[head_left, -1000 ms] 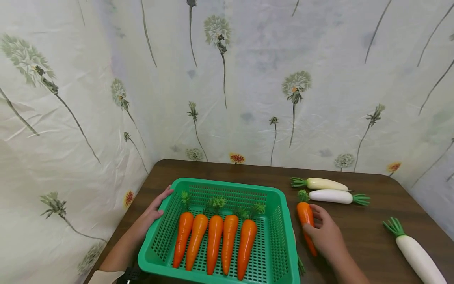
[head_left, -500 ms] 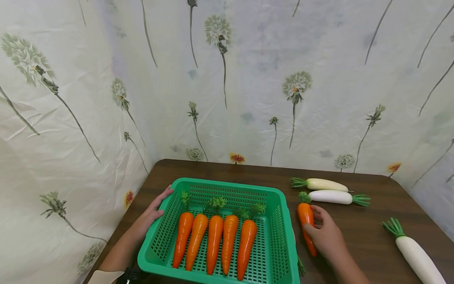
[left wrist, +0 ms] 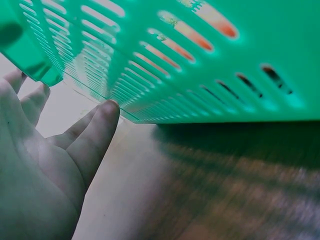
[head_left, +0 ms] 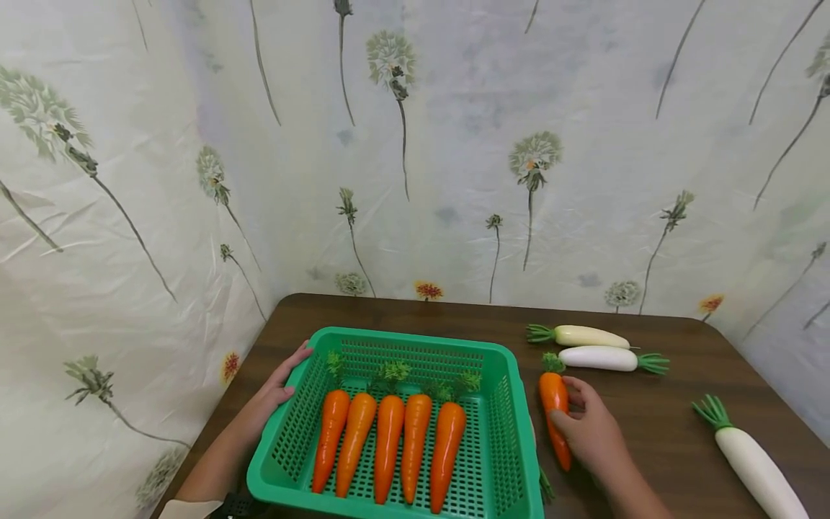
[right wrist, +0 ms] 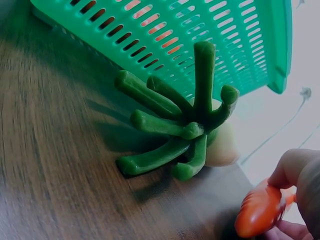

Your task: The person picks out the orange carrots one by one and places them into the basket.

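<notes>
A green slotted plastic basket (head_left: 305, 333) holds several orange carrots (head_left: 388, 440) lying side by side, their leafy tops toward the far wall. My left hand (head_left: 267, 400) rests on the basket's left side; in the left wrist view its fingers (left wrist: 100, 130) are fairly straight against the outer wall. Right of the basket, my right hand (head_left: 593, 429) pinches another carrot (head_left: 553, 395) between thumb and fingers. The right wrist view has this carrot's tip (right wrist: 252, 220) at the lower right, with thick green stalks (right wrist: 200, 75) of a pale radish between it and the basket.
Two white radishes (head_left: 593, 336) lie beyond the right hand on the brown wooden table (head_left: 655, 432). A third white radish (head_left: 761, 468) is at the far right. Beside the basket's right wall, green stalk ends (head_left: 546, 484) poke out. A flower-patterned cloth (head_left: 454, 158) hangs behind the table.
The head view has shifted slightly, moving everything a little left. Both hands, the held carrot and the basket otherwise stay in place.
</notes>
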`<action>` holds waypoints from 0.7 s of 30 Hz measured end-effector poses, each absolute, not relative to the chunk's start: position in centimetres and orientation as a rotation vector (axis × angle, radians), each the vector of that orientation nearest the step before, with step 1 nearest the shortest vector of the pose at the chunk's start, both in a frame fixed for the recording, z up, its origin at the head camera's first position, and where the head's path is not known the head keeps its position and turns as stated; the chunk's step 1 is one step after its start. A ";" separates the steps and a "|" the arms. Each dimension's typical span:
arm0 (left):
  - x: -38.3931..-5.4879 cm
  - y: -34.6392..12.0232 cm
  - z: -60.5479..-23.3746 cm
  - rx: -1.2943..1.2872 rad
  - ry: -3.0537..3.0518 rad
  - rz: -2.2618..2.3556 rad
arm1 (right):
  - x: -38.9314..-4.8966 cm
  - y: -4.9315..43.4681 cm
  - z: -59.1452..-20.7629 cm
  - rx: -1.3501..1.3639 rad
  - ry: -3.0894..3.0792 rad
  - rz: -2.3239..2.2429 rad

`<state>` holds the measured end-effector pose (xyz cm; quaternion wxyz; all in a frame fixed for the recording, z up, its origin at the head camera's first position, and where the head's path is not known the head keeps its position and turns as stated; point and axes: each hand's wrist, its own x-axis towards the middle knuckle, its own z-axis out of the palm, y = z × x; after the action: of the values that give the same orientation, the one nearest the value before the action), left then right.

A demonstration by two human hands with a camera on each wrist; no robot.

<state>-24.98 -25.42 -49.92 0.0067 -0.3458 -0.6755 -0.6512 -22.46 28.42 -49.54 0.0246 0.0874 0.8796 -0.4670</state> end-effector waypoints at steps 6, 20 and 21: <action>-25.2 -25.6 -50.2 -1.116 -2.078 -2.065 | -22.4 28.1 -49.2 0.273 2.669 -1.480; -25.0 -25.4 -49.7 -1.090 -2.098 -2.035 | -21.8 27.2 -48.7 0.254 2.647 -1.560; -24.9 -25.4 -49.8 -1.075 -2.111 -2.031 | -21.8 27.1 -48.6 0.249 2.647 -1.563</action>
<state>-24.89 -25.40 -49.79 0.0105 -0.3446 -0.6763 -0.6509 -21.77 27.14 -48.62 0.0285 0.0807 0.8579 -0.5066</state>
